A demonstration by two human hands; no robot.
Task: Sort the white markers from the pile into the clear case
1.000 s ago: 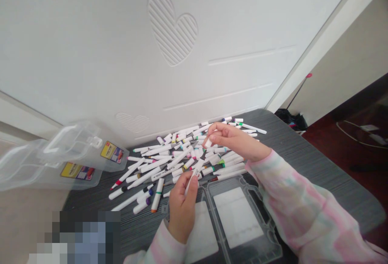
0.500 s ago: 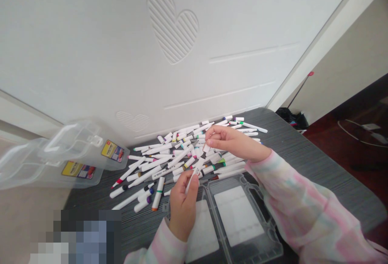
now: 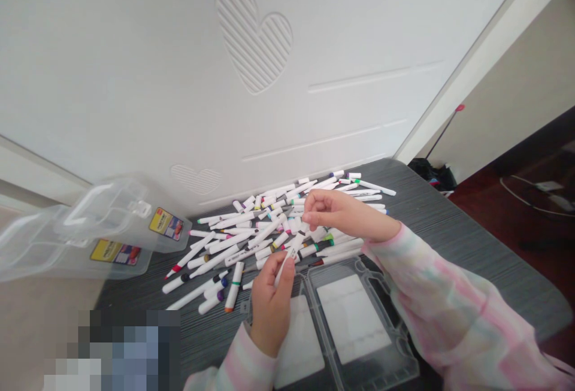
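Marker (image 3: 292,251) (white, slanting), clasped by the left hand (image 3: 271,304); right hand (image 3: 330,214) pinches a white cap (image 3: 305,224) near the marker's upper end.

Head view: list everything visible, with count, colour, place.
table: one, dark grey, centre
door: one, white, behind table
markers: many, white with coloured ends, piled on table
open case: one, clear, table front
sheets: two, white, in open case
boxes: two, clear, yellow labels, left
stick: one, dark with pink end, right
bag: one, black, right
cable: one, pale, far right
pixelated patch: one, grey-blue, lower left
held marker: one, white, left hand
cap: one, white, right hand
sleeves: two, pastel, lower edge
left hand: one, bare, over open case
right hand: one, bare, over markers
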